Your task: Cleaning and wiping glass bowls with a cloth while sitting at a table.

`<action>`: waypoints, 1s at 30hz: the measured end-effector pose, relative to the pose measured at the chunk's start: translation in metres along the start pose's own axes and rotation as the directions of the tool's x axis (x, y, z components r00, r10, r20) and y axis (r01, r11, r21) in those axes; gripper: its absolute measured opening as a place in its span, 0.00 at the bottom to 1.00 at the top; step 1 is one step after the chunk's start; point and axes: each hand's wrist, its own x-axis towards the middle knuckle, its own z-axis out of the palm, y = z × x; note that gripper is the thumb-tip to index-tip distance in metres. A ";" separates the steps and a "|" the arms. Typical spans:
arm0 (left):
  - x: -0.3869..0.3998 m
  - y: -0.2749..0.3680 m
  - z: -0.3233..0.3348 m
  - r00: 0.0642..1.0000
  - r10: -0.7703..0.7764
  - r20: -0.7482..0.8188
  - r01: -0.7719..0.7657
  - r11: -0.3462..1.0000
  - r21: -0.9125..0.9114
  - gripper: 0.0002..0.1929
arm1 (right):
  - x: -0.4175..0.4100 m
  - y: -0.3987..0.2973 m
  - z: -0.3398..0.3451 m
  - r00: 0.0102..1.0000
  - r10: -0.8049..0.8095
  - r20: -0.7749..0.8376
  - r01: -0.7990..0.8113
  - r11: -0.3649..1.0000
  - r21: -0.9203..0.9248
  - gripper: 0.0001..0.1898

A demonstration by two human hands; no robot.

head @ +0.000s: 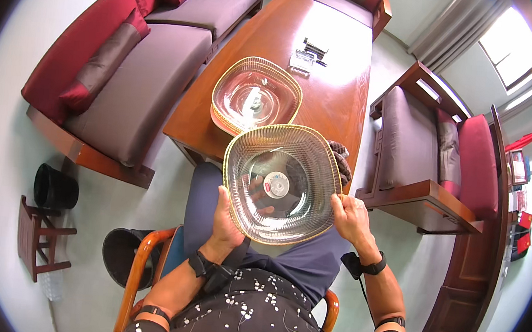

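Above my lap I hold a clear ribbed plastic bowl (291, 144) with a gold-toned rim. A round label bearing writing is at the centre of its base. My left hand (230, 217) supports the left side, its fingers spread beneath and visible through the clear base. On the right, my right hand (351, 216) pinches the rim between thumb and fingers. Beyond it, a similar clear bowl (228, 84) with a gold rim rests on the wooden table (258, 37), over something pinkish. A dark patterned cloth (342, 163) lies partly hidden behind the held bowl.
Farther along the table sit a clear plastic box (302, 62) and a black object (316, 49). A cushioned sofa (161, 62) flanks the left side, an armchair (410, 140) the right. Black bins (127, 256) and a small wooden stool (34, 236) stand on the floor at left.
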 end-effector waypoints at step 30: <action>0.015 0.014 -0.017 0.988 -0.053 -0.144 0.075 0.986 0.150 0.28 | -0.003 0.014 0.038 0.964 0.120 0.236 -0.245 0.738 0.629 0.13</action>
